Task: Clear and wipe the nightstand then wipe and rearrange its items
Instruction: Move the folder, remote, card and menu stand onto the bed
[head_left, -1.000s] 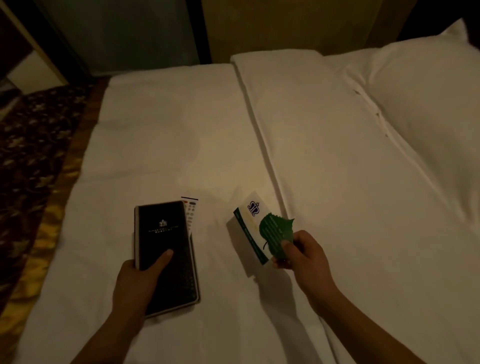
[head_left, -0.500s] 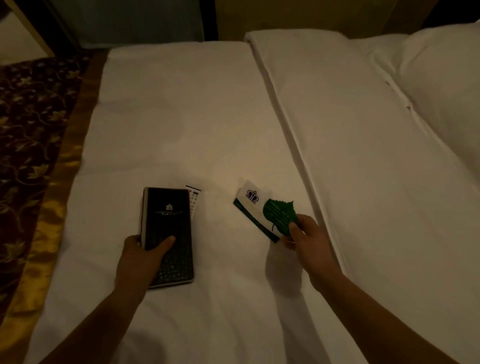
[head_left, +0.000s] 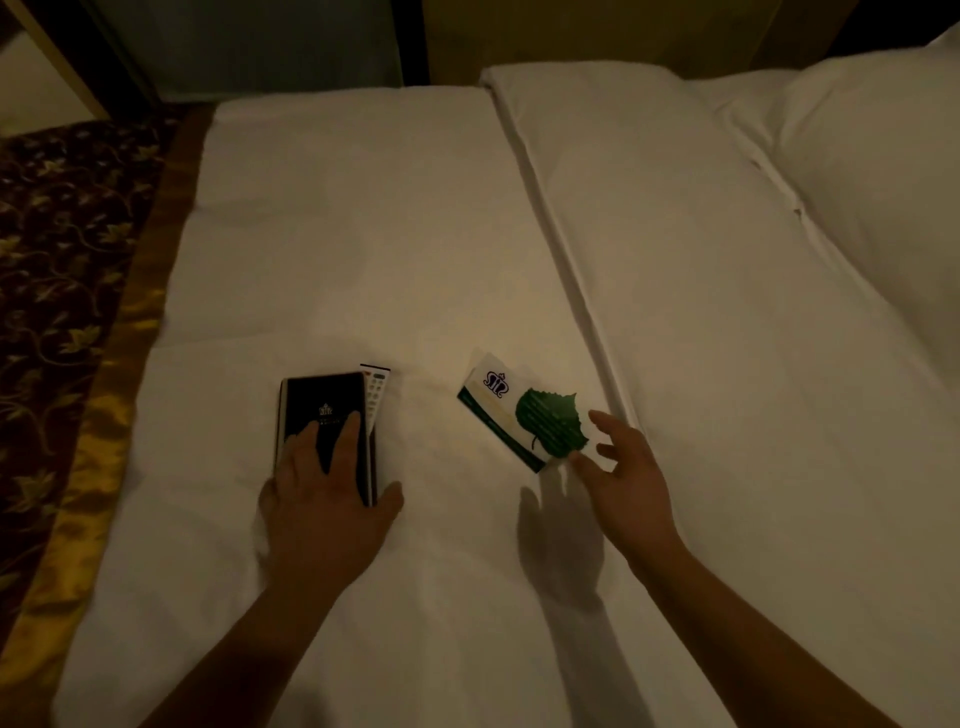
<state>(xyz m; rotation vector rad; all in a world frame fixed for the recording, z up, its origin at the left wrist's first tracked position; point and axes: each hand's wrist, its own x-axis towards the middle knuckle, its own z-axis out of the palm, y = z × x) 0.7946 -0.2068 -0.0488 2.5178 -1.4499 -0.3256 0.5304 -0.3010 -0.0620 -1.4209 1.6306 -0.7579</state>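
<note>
- Black folder (head_left: 324, 400) lies flat on the bed (head_left: 363, 234), with a white remote (head_left: 375, 392) peeking out from under its right side.
- Your left hand (head_left: 322, 499) rests palm-down on the folder's cover, fingers straight, thumb on the sheet past its right edge.
- White card (head_left: 493, 402) with a green leaf (head_left: 550, 423) on top lies to the right, apart from the folder.
- Your right hand (head_left: 623, 478) is spread wide, gripping nothing, thumb tip at the card's near corner; contact unclear.

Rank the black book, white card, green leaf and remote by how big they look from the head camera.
1. black book, partly under the left hand
2. white card
3. green leaf
4. remote: only a strip shows past the book's edge, so unsure
</note>
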